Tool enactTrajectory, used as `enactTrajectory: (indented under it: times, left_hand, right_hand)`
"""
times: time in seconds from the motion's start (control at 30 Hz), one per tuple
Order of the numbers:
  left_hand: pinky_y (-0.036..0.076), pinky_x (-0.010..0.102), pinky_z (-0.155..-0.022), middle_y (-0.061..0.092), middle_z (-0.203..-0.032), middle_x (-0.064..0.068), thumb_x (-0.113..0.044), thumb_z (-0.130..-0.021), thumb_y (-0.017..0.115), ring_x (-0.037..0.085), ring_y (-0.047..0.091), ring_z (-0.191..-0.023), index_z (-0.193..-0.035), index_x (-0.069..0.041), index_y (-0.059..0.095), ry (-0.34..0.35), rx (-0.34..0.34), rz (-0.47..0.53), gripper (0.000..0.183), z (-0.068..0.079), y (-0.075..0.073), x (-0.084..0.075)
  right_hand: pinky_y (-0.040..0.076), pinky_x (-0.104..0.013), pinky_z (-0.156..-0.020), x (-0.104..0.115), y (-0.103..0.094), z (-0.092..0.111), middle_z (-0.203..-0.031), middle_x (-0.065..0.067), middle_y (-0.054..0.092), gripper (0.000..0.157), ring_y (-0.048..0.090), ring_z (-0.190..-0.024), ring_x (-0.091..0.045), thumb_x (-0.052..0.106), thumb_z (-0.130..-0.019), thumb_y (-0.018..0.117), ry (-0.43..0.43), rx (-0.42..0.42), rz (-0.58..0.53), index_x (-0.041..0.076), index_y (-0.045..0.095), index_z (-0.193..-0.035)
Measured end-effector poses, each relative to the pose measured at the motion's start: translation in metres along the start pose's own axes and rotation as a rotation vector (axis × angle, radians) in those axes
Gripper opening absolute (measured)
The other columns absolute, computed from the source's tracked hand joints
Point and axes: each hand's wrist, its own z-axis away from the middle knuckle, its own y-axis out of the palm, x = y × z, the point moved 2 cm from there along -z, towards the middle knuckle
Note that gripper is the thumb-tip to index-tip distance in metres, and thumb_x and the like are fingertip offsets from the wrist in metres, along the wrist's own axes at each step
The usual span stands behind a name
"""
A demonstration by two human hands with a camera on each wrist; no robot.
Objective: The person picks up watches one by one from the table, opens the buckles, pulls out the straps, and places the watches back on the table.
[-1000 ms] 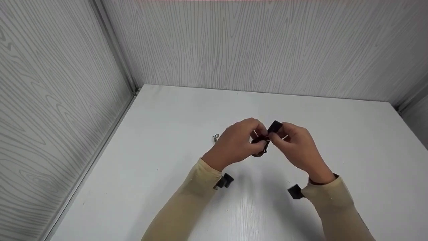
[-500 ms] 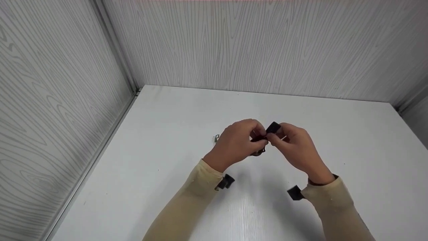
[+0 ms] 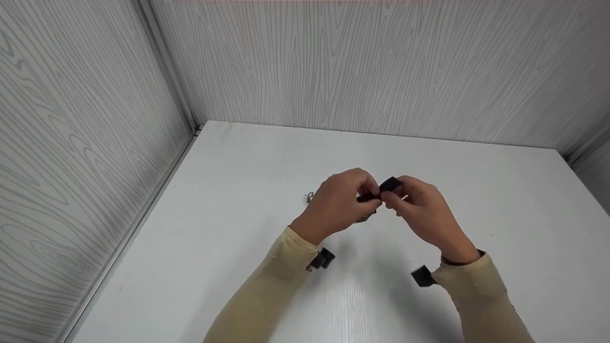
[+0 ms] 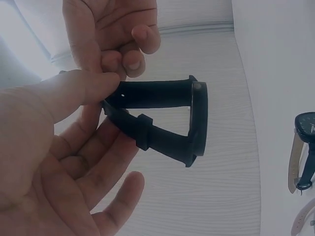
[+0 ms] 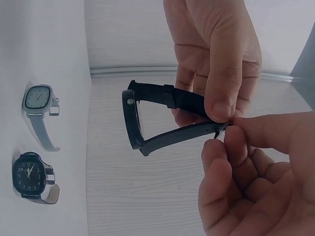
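A black wristwatch (image 4: 198, 118) hangs in the air between both hands, its strap bent into a loop and its case on the side toward the table. My left hand (image 3: 336, 205) pinches the strap near its ends between thumb and fingers. Opposite it, my right hand (image 3: 421, 209) pinches the strap's end with thumb and forefinger, as the right wrist view shows. A keeper loop (image 5: 170, 96) sits on one strap half. The fingertips hide most of where the strap's ends meet. From the head, only dark parts of the strap (image 3: 391, 184) show.
On the white table (image 3: 238, 181) lie a watch with a pale dial (image 5: 37, 97) and a watch with a black dial (image 5: 29, 174). A small metal piece (image 3: 310, 196) peeks out beside the left hand. Wood-grained panels (image 3: 305, 62) stand behind and at the sides.
Both hands stay in nearly the same place. The dark strap part between them has tilted flatter, and less of the watch shows below the left hand.
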Motion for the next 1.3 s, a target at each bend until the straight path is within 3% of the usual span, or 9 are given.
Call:
enactTrajectory:
  times: [0.37,0.67,0.97,1.13,1.3]
  left_hand:
    - [0.051,0.021,-0.078,0.065,-0.098,-0.003,-0.016,-0.094,0.076,0.007,0.064,-0.088,-0.100,-0.011,0.068,0.011,0.011,-0.013,0.012,-0.0012,-0.0002,0.0004]
    - [0.050,0.024,-0.075,0.063,-0.095,-0.003,-0.017,-0.093,0.075,0.008,0.060,-0.084,-0.098,-0.012,0.067,0.014,0.011,-0.064,0.010,-0.0011,-0.0005,0.0009]
    - [0.049,0.025,-0.073,0.061,-0.096,-0.004,-0.015,-0.093,0.073,0.010,0.059,-0.083,-0.097,-0.013,0.066,0.020,0.020,-0.088,0.008,-0.0013,-0.0007,0.0013]
    - [0.049,0.025,-0.073,0.061,-0.096,-0.002,-0.015,-0.094,0.073,0.011,0.058,-0.083,-0.098,-0.012,0.066,0.024,0.029,-0.090,0.009,-0.0005,0.0005,0.0017]
    - [0.049,0.025,-0.071,0.061,-0.094,-0.002,-0.016,-0.093,0.073,0.010,0.057,-0.081,-0.097,-0.012,0.066,0.031,0.032,-0.089,0.009,0.0009,0.0015,0.0035]
  right_hand:
    - [0.048,-0.027,-0.064,-0.0004,-0.0023,0.0008,-0.083,-0.006,0.067,0.009,0.062,-0.067,-0.020,0.015,-0.102,0.066,0.004,-0.001,-0.007,0.008,0.071,-0.101]
    - [0.051,-0.029,-0.076,-0.0021,-0.0003,-0.0005,-0.087,0.002,0.070,0.007,0.064,-0.087,-0.013,0.014,-0.101,0.067,-0.073,-0.005,0.084,0.012,0.073,-0.105]
    - [0.051,-0.032,-0.073,-0.0005,0.0017,-0.0005,-0.090,0.007,0.070,0.009,0.064,-0.084,-0.014,0.008,-0.098,0.071,-0.143,0.007,0.078,0.016,0.072,-0.103]
    - [0.053,-0.031,-0.072,-0.0007,0.0027,-0.0008,-0.094,0.007,0.069,0.015,0.065,-0.084,-0.011,0.006,-0.096,0.072,-0.200,0.000,0.103,0.015,0.069,-0.108]
    - [0.056,-0.031,-0.075,-0.0022,0.0039,-0.0006,-0.107,0.009,0.068,0.025,0.065,-0.096,-0.010,0.002,-0.095,0.071,-0.246,0.006,0.086,0.015,0.067,-0.115]
